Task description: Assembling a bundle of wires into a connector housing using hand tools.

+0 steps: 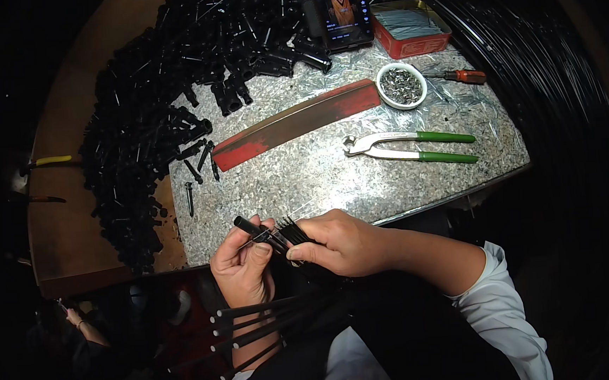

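Note:
In front of me, at the near edge of the speckled stone slab (290, 184), both hands work close together. My left hand (241, 268) is closed on a short black tube (248, 226), gripped between thumb and fingers. My right hand (347, 240) pinches a fanned bundle of thin black strips (291, 233) that meets the tube; how they join is hidden by my fingers. Below my left hand several long black rods (256, 310) with pale round tips cross over my forearm. Their other ends are lost in the dark.
A heap of black plastic parts (136, 152) covers the left and back. Green-handled pincers (445, 136), a worn red strip (300, 125), a white bowl (403, 106) of metal bits, a screwdriver (467, 76), a red tin (414, 46) of wires and a phone (346, 44) lie beyond. Another person's arm (88, 331) shows lower left.

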A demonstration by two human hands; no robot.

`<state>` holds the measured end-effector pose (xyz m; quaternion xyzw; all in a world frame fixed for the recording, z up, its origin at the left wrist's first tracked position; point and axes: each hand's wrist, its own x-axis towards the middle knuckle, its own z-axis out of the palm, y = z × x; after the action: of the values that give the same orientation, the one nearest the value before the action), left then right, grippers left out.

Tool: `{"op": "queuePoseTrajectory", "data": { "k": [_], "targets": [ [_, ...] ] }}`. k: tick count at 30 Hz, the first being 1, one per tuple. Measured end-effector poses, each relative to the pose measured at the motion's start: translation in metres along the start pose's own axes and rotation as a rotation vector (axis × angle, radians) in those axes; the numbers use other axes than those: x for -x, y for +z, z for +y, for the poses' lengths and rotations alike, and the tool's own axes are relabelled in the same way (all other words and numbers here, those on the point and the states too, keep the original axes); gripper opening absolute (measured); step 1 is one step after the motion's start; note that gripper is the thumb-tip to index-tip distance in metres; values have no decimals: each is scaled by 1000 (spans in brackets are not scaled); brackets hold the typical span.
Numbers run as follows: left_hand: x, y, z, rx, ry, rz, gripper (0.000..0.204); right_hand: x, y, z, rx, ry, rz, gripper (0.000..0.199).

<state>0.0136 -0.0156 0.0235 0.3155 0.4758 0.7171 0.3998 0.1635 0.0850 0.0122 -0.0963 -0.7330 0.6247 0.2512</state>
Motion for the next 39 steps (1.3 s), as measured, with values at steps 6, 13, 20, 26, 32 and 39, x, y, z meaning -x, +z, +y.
{"op": "queuePoseTrajectory", "data": {
  "k": [6,13,20,26,32,39],
  "targets": [
    [0,-1,-2,23,56,-2,28,-1,-1,2,17,15,-27,27],
    [0,-5,0,50,7,-40,31,-3,-2,-4,-17,55,-41,26],
    [1,-8,-5,43,41,-44,33,-4,-3,-5,51,62,-46,26],
    [2,-4,-3,37,55,-32,34,-6,-4,-2,-42,75,-54,26],
    [7,-4,1,-47,24,-49,37,-7,-6,0,-43,89,-95,25],
    [5,-6,5,-77,-64,-43,39,-9,-8,5,-30,143,-149,21]
  ]
}}
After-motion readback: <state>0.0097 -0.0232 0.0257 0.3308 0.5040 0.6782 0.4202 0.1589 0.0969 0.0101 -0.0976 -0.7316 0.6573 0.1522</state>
